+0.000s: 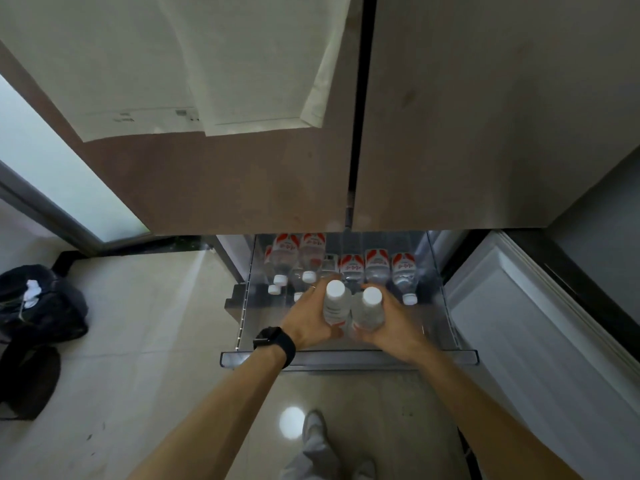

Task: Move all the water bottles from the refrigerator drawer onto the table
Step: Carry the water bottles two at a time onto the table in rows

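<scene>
The refrigerator drawer (349, 358) stands pulled out below the closed doors. Several clear water bottles with red labels and white caps (377, 268) lie in it, caps toward me. My left hand (306, 322), with a black watch on the wrist, grips one upright bottle (335, 304) over the drawer. Beside it my right hand (394, 323) grips a second upright bottle (370, 308). The two bottles nearly touch. No table is in view.
The refrigerator doors (485, 116) fill the upper view, with papers (242, 64) stuck on the left one. A white open door panel (526, 327) stands to the right of the drawer. Black bags (41, 306) sit on the tiled floor at left. My shoes (315, 431) are below.
</scene>
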The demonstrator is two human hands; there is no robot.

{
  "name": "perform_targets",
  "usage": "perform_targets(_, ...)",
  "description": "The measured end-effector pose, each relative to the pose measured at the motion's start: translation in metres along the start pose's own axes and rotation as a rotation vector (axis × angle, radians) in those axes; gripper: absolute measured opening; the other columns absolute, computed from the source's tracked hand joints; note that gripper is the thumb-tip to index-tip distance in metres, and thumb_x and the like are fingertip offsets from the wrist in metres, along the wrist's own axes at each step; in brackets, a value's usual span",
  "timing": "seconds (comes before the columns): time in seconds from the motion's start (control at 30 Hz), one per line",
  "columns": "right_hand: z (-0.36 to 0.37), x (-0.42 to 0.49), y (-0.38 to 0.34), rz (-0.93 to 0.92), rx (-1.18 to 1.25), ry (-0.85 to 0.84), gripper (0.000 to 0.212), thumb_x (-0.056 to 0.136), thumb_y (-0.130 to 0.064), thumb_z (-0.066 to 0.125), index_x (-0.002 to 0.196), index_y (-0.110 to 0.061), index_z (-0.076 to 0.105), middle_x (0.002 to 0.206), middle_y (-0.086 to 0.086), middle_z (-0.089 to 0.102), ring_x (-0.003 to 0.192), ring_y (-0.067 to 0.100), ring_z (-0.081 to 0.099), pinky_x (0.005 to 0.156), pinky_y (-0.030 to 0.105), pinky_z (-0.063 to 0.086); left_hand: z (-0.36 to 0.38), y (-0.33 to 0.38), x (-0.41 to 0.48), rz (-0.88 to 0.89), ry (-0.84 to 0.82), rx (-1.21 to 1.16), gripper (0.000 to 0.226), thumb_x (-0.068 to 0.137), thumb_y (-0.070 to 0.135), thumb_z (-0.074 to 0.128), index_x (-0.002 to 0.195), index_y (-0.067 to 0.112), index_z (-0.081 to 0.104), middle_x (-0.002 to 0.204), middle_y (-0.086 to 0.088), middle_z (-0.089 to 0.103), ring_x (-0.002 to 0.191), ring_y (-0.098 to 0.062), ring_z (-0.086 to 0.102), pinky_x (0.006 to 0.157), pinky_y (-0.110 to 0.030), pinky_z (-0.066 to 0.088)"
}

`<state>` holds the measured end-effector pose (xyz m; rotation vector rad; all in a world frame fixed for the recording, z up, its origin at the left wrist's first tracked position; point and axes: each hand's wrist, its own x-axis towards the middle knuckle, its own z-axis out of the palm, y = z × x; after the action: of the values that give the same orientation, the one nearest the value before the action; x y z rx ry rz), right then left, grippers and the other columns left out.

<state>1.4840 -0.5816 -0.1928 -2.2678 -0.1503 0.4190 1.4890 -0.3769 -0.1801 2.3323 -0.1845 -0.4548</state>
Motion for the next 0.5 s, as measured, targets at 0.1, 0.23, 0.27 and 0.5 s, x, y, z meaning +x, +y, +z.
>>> perform_targets(0.1,0.008,0.008,0.008,0.012,0.037,0.036,0.068,0.061,-0.053,0.088,0.118,-0.039,0.054,0.113,-0.017,0.064,0.105,0.003,0.064,0.087,0.031,0.057,0.001,-0.005,0.011,0.002,-0.007,-0.002,0.081,0.064,0.039,0.088,0.131,0.032,0.043,0.122,0.014,0.057,0.109,-0.011,0.060,0.090,-0.028,0.050)
perform_targets(0.23,0.010,0.007,0.002,0.070,0.030,0.062,0.055,0.070,-0.032,0.090,0.112,-0.030,0.055,0.098,-0.021,0.061,0.091,-0.009,0.059,0.083,0.023,0.054,-0.002,-0.011,0.019,0.046,-0.024,0.056,0.073,0.062,0.054,0.083,0.121,0.033,0.046,0.111,0.016,0.060,0.097,-0.009,0.062,0.083,-0.028,0.052)
perform_targets(0.27,0.009,0.006,0.001,0.070,0.006,0.078,0.054,0.069,-0.029,0.090,0.111,-0.029,0.055,0.095,-0.022,0.059,0.087,-0.010,0.058,0.078,0.019,0.051,-0.001,-0.013,0.021,0.053,-0.024,0.077,0.069,0.063,0.056,0.081,0.118,0.033,0.046,0.108,0.016,0.060,0.095,-0.009,0.063,0.080,-0.028,0.053)
perform_targets(0.5,0.018,0.007,-0.004,0.254,-0.104,0.185,0.024,0.078,-0.035,0.081,0.090,-0.038,0.059,0.076,-0.020,0.060,0.076,-0.001,0.063,0.068,0.020,0.049,-0.003,-0.011,0.021,0.088,-0.021,0.112,0.055,0.070,0.048,0.079,0.108,0.034,0.042,0.093,0.019,0.055,0.076,0.004,0.055,0.060,-0.008,0.037)
